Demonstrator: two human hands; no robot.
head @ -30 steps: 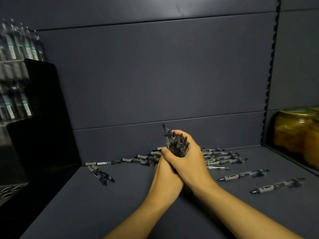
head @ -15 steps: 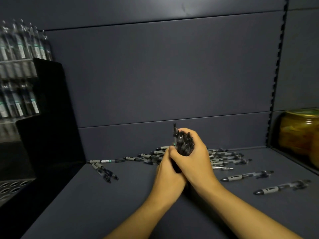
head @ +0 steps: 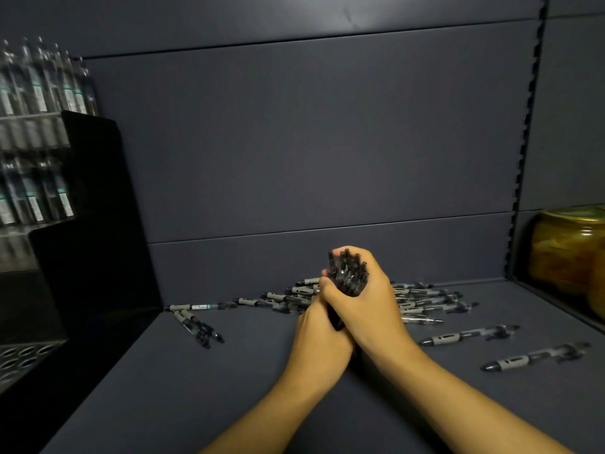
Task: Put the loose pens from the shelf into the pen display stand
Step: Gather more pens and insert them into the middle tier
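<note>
The black pen display stand (head: pixel 88 240) rises well off to the left, nearer the left hand (head: pixel 322 339), which with the right hand (head: pixel 366 309) is wrapped round an upright bundle of pens (head: pixel 347 273) mid-shelf, loose pens (head: pixel 425 301) scattered behind.

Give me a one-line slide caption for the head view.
Both hands, left and right, grip an upright pen bundle above loose pens scattered on the shelf.

place: probably shop | slotted shelving (head: pixel 520 152) | pen display stand (head: pixel 82 224) | jars (head: pixel 569 247)
</note>
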